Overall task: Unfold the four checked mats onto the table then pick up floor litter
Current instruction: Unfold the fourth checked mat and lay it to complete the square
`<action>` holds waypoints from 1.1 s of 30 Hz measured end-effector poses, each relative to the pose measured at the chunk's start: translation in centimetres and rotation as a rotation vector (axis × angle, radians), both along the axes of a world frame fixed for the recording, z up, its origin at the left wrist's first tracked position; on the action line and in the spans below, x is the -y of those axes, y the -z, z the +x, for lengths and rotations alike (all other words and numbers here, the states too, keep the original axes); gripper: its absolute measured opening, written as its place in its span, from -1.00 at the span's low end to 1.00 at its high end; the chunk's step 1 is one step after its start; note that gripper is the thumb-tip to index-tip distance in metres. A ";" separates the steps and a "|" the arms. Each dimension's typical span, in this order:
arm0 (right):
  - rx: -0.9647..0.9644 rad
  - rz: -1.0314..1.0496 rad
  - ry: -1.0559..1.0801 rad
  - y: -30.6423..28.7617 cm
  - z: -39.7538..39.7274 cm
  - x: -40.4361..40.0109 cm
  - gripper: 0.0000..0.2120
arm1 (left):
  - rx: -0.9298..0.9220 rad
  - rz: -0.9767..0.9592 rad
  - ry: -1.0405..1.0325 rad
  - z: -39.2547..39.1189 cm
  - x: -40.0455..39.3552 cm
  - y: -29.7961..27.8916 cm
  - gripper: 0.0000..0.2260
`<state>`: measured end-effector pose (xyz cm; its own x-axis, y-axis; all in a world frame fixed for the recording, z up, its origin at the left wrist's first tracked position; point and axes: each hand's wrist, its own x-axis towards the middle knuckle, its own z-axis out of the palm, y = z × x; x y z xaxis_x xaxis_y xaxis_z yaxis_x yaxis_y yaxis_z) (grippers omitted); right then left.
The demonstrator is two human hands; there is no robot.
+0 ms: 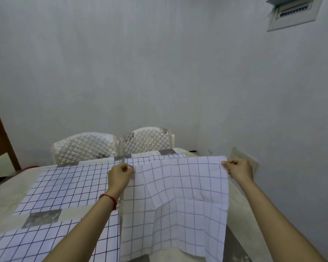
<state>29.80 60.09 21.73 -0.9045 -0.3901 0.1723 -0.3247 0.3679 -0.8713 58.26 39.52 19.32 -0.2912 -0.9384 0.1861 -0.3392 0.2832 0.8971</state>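
mats (pixel 72 184) on table (pixel 11 197), chairs (pixel 83 146) behind

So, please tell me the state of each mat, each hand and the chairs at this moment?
Held mat: unfolded, creased, hanging from both hands.
Far left mat: flat on the table.
Near left mat: flat.
Far right mat: flat, partly hidden.
Left hand: pinching a top corner.
Right hand: pinching the other corner.
Chairs: quilted covers on.

Four checked mats — far left (pixel 72 184), near left (pixel 51 241), far right (pixel 155 159), one held up (pixel 178 201) — two hands (pixel 119 176) (pixel 239 170), two chairs (pixel 83 146) (pixel 150 139), one counter (pixel 6 201).
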 end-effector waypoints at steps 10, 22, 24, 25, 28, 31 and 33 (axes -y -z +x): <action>0.076 -0.215 -0.125 -0.3 -8.6 2.8 -0.75 | -0.045 -0.086 -0.189 -4.9 1.5 -3.1 -0.88; 0.278 -0.504 -0.235 4.1 -8.1 -4.0 -0.84 | -0.071 -0.160 -0.272 0.0 -4.5 1.1 -0.76; 0.302 -0.470 -0.223 6.2 -7.7 -5.8 -0.82 | -0.089 -0.147 -0.259 1.3 -5.9 2.9 -0.71; 0.307 -0.446 -0.219 7.2 -7.5 -6.6 -0.81 | -0.079 -0.147 -0.246 1.8 -6.6 3.8 -0.71; 0.327 -0.338 -0.211 10.2 -6.8 -8.6 -0.82 | 0.024 -0.144 -0.218 3.0 -8.3 7.1 -0.84; 0.386 -0.197 -0.195 13.4 -6.1 -9.9 -0.71 | 0.113 -0.070 -0.191 3.7 -9.7 10.5 -0.86; 0.432 -0.117 -0.179 15.4 -5.9 -10.5 -0.70 | 0.158 -0.018 -0.172 4.0 -10.4 12.8 -0.81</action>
<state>23.88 70.60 6.35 -0.8234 -0.5466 -0.1523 0.0269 0.2305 -0.9727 62.26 49.90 6.51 -0.1538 -0.9736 0.1684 -0.5199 0.2247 0.8241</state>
